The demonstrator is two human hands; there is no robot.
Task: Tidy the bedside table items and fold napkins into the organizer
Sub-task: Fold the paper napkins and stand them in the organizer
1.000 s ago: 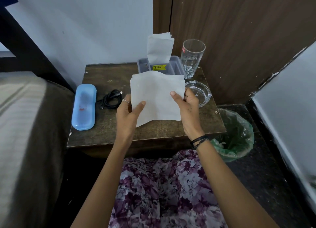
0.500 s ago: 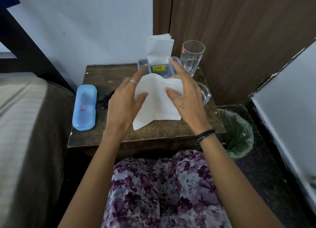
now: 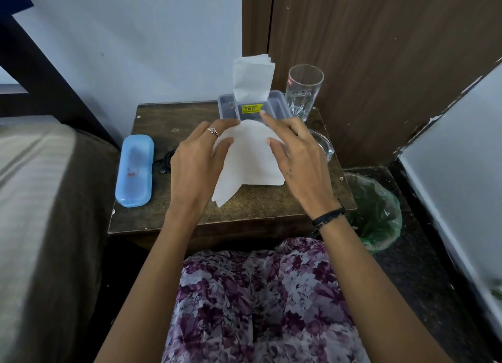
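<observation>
Head view: looking down at a dark wooden bedside table (image 3: 190, 215) with both hands over it
Napkin: white paper napkin (image 3: 250, 156) sits between the two hands, bowed up in the middle, one corner hanging down toward the table's near edge
Left hand: left hand (image 3: 195, 161) palm down, fingers mostly straight, thumb on the napkin's left edge, ring on one finger
Right hand: right hand (image 3: 296, 158) also palm down, fingers spread over the napkin's right side, thumb tip on the paper
Grip: neither hand really clamps it, more like light pressing and touching
Organizer: grey plastic organizer tray (image 3: 277, 109) just behind the fingertips, a stack of folded white napkins (image 3: 252, 79) standing upright in it
Nearby: clear drinking glass (image 3: 303, 90) right of the tray, light blue plastic case (image 3: 134, 169) to the left
</observation>
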